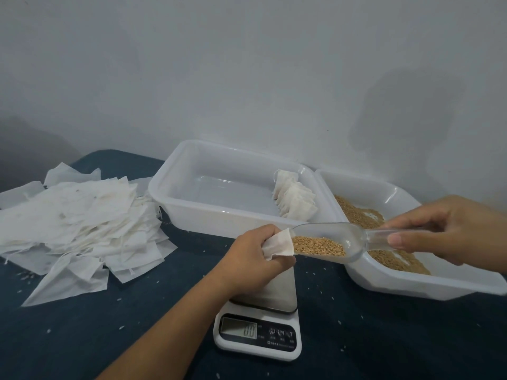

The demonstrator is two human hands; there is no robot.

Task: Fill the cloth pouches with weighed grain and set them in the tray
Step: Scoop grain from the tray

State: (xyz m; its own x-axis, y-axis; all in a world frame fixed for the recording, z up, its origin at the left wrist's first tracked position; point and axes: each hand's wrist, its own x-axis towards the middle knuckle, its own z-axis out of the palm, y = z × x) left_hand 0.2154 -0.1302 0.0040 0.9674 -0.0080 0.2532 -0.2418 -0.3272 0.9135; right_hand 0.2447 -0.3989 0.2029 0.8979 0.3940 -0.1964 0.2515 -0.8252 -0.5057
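Note:
My left hand [255, 256] grips a small white cloth pouch [278, 244] above the scale [260, 325], its mouth turned right. My right hand [450, 229] holds the handle of a clear plastic scoop [354, 238] half full of golden grain; the scoop's tip touches the pouch's mouth. A white tray [170, 193] behind the scale holds a row of several filled pouches [295, 198] along its right side. To the right, a second white tray [411, 283] holds loose grain [356, 215]. The scale's display reads 0.0.
A heap of empty white pouches [79, 226] lies on the dark blue table [109, 338] at the left. Stray grains are scattered over the table. A plain white wall stands close behind both trays.

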